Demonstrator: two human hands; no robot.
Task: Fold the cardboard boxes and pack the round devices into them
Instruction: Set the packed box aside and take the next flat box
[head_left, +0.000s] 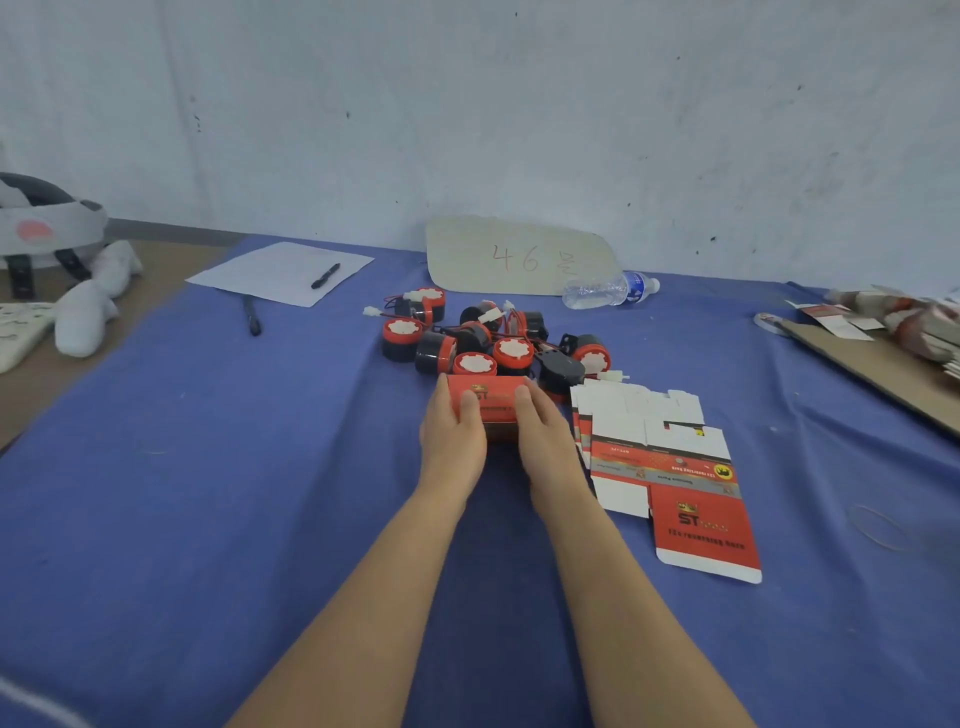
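The fingers (445, 402) of both hands are clasped around a small folded red cardboard box (488, 402) in the centre of the frame. The left hand (451, 434) grips its left side and the right hand (543, 434) its right side, each thumb lying over the top face. The box is low over the blue cloth-covered worktop (208, 467); whether it rests there is unclear. Just behind it lies a heap of round black-and-red devices (483, 338) with white toothed caps and thin wires. Just right of the right hand is a stack of flat, unfolded red-and-white cardboard boxes (670, 467). Further back, a beige cardboard sign (519, 254) marked 46 stands against the pale wall, with a clear plastic water bottle (608, 291) lying on its side to the right. Towards the upper left, a white sheet of paper (280, 273) has a black pen (325, 276) on it and a second black pen (252, 314) beside it. At the far left edge are a white and grey headset (47, 223) and crumpled white cloth (88, 306). At the right edge, a brown cardboard sheet (872, 364) carries more flat packaging
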